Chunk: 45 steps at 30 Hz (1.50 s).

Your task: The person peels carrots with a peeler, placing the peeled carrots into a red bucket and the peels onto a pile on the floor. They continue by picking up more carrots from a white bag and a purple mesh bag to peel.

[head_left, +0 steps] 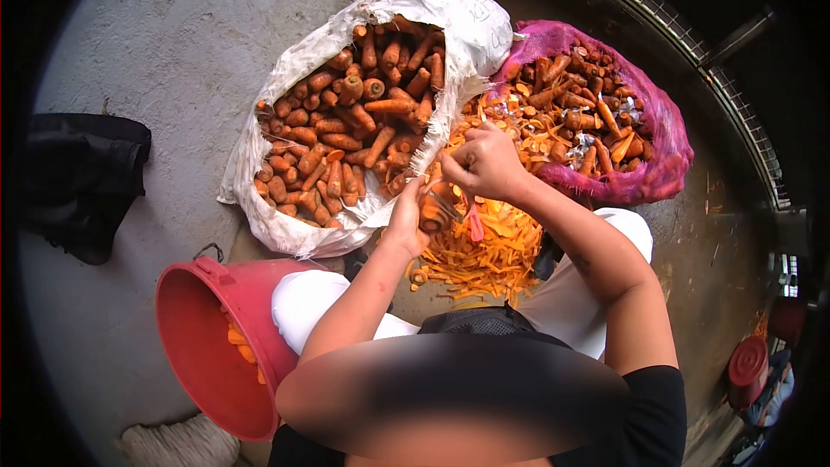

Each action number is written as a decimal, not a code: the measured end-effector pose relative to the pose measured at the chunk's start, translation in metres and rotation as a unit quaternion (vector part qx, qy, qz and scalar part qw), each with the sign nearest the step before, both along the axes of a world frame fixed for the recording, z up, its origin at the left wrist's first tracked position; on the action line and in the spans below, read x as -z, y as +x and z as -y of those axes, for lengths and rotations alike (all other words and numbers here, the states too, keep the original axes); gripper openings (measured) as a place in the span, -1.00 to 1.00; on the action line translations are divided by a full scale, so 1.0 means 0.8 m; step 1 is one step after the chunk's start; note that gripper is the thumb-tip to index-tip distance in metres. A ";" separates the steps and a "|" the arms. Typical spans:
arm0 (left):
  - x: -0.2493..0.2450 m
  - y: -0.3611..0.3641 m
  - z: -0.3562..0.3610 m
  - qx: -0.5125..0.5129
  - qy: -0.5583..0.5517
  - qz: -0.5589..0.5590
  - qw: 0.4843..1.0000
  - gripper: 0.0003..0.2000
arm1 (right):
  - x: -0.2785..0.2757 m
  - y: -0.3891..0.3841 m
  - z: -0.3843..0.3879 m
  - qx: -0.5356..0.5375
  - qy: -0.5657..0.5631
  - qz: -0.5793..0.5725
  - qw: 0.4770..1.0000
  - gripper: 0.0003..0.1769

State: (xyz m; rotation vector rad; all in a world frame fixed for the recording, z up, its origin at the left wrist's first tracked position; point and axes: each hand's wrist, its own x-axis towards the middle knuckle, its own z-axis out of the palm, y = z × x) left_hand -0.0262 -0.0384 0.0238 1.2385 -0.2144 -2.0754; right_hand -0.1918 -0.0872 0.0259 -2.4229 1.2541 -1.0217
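Note:
My left hand (405,223) is closed round a carrot (430,216), whose end shows beside my fingers, blurred by motion. Close by on the right, my right hand (491,163) is curled round a peeler, mostly hidden by the fist, with a pale tip above it. A red strip (475,223) hangs just below that hand. Orange peelings (484,251) lie heaped under both hands, between my legs. Ahead and to the left, a white woven sack (462,13) gapes open, full of unpeeled carrots (346,121).
A pink mesh sack (670,147) at the right holds carrot pieces and scraps. On my left, a red bucket (194,355) lies tipped, with peeled carrots (242,346) inside. Dark cloth (82,177) lies on the far left floor. A metal grate (674,30) curves along the upper right.

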 end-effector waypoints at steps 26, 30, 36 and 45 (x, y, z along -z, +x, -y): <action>0.001 0.011 -0.021 0.030 -0.103 0.002 0.994 -0.63 | 0.008 0.007 0.002 -0.010 0.076 0.024 0.997 -0.63; -0.020 0.014 -0.048 0.097 -0.130 -0.027 0.986 -0.61 | 0.035 -0.057 0.055 0.114 0.026 -0.141 0.983 -0.61; -0.021 0.029 -0.031 0.060 -0.142 -0.113 0.982 -0.54 | 0.031 -0.058 0.058 0.239 0.143 -0.099 0.955 -0.48; 0.017 0.027 -0.012 -0.021 -0.031 -0.009 0.999 -0.64 | -0.009 0.010 0.004 -0.021 -0.014 0.032 0.999 -0.66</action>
